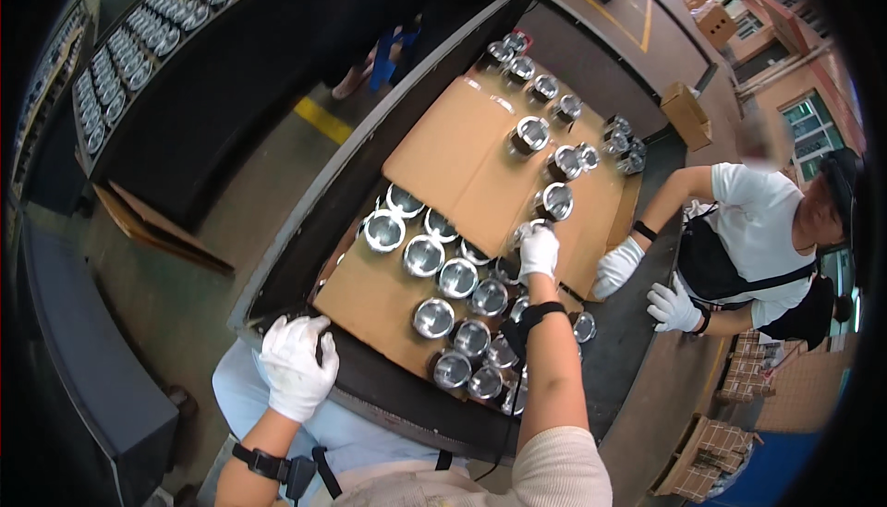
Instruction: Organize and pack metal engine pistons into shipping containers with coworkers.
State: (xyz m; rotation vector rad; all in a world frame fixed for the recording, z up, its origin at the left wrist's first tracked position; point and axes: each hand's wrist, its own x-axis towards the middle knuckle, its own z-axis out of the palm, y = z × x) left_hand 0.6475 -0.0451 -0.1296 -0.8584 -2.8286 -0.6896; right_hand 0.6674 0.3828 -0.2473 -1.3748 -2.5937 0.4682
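My left hand [298, 366], in a white glove, rests at the near left rim of a large dark bin [388, 405]. Its fingers are spread a little and hold nothing. My right hand [538, 253], also white-gloved, reaches into the bin, its fingers closed at the edge of an upper cardboard sheet [448, 146]; what they grip is hidden. Just beyond it stands a shiny metal piston [557, 202]. Left of and below that hand, several pistons [424, 256] stand on a lower cardboard sheet [370, 299]. More pistons [530, 136] are on the upper sheet.
At the right, a co-worker [767, 220] has one gloved hand [619, 268] at the bin's edge. Another person [416, 8] stands beyond the far left side. Rows of pistons fill a table [139, 63] at the upper left. A small open carton [686, 116] sits at the far right corner.
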